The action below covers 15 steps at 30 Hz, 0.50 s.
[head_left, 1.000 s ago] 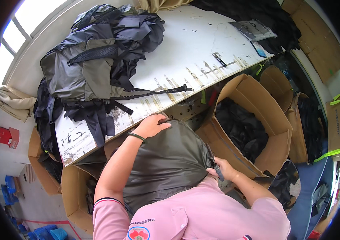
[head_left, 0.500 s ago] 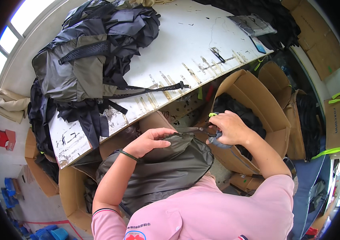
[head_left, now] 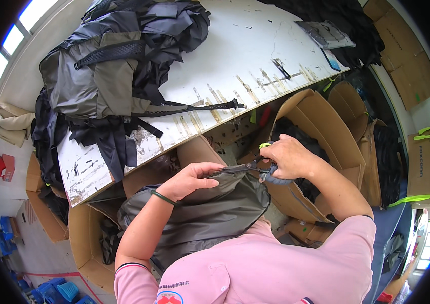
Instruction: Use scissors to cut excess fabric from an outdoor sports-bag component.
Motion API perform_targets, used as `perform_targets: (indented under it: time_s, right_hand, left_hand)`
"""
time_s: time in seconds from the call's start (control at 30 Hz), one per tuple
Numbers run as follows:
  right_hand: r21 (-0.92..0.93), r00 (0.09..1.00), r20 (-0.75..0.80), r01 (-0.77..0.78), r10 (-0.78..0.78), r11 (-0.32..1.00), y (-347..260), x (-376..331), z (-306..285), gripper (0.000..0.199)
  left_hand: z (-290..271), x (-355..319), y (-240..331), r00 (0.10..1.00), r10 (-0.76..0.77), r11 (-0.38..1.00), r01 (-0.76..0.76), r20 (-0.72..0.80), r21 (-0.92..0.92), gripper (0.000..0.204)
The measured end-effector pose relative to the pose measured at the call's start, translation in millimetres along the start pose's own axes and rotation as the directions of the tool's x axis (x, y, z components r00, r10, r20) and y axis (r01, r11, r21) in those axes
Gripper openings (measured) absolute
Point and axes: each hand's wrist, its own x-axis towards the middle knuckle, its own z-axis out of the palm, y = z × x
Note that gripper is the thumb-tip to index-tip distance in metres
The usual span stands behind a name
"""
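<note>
Dark olive-grey thin fabric, apparently a sewn bag piece, drapes across my lap. Its upper edge is pinched between the thumb and fingers of my left hand. My right hand grips a pair of scissors whose handles have grey-blue wrapping. The blades point left and lie along the fabric edge, their tips right beside my left fingertips. Whether the blades are parted is too fine to make out. A small yellow-green bit shows at my right fingers.
Ahead stands a worn white table with a heap of black and grey backpack pieces and a strap hanging near its edge. An open cardboard box holding black fabric is beyond my right hand. Another carton stands at left.
My right hand has brought the scissors' blades leftward along the fabric edge, up to my left fingertips. The left hand keeps its pinch. The whole view has shifted slightly.
</note>
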Motion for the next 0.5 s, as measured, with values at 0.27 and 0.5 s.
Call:
perform_targets:
  time_s: [0.27,0.5]
  right_hand:
    - [-0.149,0.997,0.064,-0.024,0.034,0.988,4,-3,-3,0.019]
    - [0.614,0.979,-0.16,0.001,0.123,0.789,-24,27,14,0.04]
  left_hand:
    - [3,1,0,1.0,0.01,1.0,-0.01,0.028,0.0,0.044]
    - [17,4,3,0.996,0.087,0.988,-0.083,-0.019,0.127,0.037]
